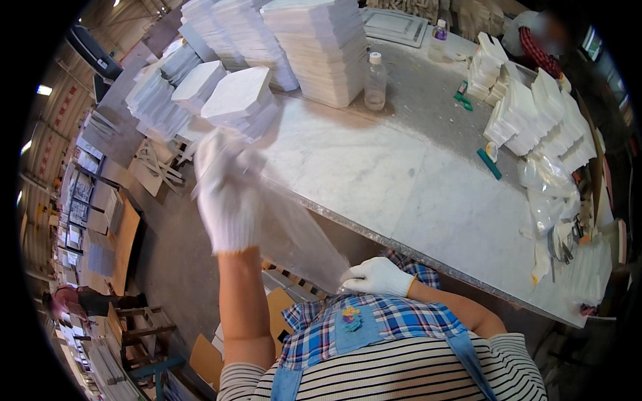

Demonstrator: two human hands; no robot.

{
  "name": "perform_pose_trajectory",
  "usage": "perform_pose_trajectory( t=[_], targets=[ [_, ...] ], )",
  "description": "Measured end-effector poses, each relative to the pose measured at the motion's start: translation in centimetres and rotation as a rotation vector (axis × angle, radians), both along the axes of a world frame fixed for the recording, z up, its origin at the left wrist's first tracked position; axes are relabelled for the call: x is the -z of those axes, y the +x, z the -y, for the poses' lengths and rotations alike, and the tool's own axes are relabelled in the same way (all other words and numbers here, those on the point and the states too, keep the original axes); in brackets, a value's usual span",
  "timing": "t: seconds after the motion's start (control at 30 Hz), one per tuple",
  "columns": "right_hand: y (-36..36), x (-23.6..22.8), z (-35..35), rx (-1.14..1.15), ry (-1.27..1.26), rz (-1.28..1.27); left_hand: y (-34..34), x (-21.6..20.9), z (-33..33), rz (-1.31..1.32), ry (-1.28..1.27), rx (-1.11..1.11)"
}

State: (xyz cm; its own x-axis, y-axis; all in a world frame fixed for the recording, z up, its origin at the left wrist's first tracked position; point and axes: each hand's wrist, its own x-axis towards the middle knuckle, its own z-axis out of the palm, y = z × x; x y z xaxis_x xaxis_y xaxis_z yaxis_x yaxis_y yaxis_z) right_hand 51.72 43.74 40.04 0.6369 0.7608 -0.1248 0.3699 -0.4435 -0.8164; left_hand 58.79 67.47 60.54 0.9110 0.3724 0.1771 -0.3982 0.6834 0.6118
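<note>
The marble point(354, 167) is bright, the left hand point(227, 184) motion-blurred, the outer edges warped.

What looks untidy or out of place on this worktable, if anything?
On the right of the worktable, crumpled clear plastic lies bunched beside leaning white stacks, and a green strip lies loose nearby; both look strewn rather than put away. No spill is evident.
</note>
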Motion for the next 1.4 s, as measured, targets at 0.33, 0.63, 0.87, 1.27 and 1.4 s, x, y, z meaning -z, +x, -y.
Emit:
perform_pose_trajectory(
  t=[0.33,0.63,0.87,1.27,1.4],
  targets=[
    [-4.2,5.5,5.4,0.293,-0.100,-0.281,17.2,15.5,4.3,-0.521,0.242,0.237],
    [-1.8,1.8,6.6,0.593,0.150,-0.342,22.5,23.2,11.6,-0.601,0.157,0.437],
    [6.0,-2.4,3.3,0.313,0.087,0.257,24.5,28.0,11.7,-0.063,-0.132,1.075],
    [10.3,-2.0,-8.1,0.076,-0.061,0.650,25.8,25.4,8.9,-0.707,0.235,0.987],
    [12.5,-0.6,-16.6,0.221,-0.061,0.957,26.5,25.7,7.0,-0.620,0.291,1.158]
  ],
)
